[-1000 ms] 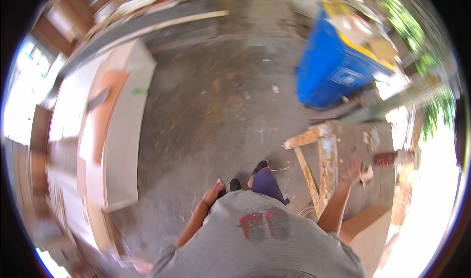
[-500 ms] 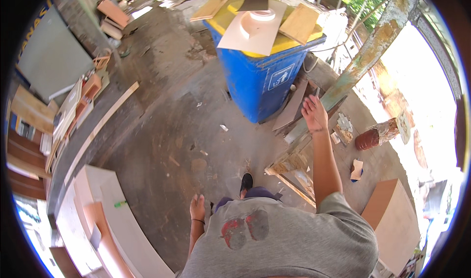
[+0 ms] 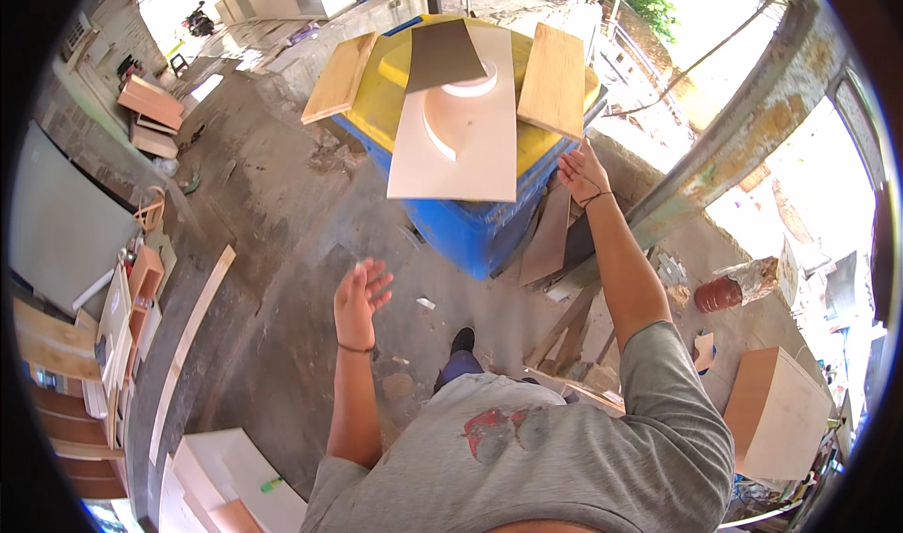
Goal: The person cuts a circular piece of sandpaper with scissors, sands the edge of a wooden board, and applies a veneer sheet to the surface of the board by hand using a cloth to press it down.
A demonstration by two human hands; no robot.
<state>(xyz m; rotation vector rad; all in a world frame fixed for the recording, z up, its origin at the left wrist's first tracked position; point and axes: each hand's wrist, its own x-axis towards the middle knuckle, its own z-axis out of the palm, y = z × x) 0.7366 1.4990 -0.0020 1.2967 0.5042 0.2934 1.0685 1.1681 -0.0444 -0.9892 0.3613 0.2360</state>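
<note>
My right hand [image 3: 580, 172] is raised by the near right corner of a blue wheeled bin [image 3: 461, 232] with a yellow lid [image 3: 381, 105]. Its fingers are loosely stretched, just below the near end of a wooden board [image 3: 552, 81]; whether they touch it I cannot tell. My left hand [image 3: 357, 305] hovers over the floor with fingers apart, holding nothing. On the lid lies a pale panel [image 3: 484, 171] bearing a curved white strip [image 3: 437, 130] and a white ring-like piece [image 3: 472, 83]. A dark brown sheet [image 3: 444, 55] covers part of the ring. Another wooden board [image 3: 340, 77] rests at the lid's left.
A rusty post [image 3: 724, 147] leans up on the right, with board offcuts [image 3: 546, 237] at its foot. A long wooden strip [image 3: 193, 350] lies at left. White cabinet parts [image 3: 235, 467] stand lower left, a wooden box [image 3: 776, 411] lower right.
I have come closer to the bin, which now appears larger and more central. My left hand has risen forward, and my right hand has reached up beside the lid.
</note>
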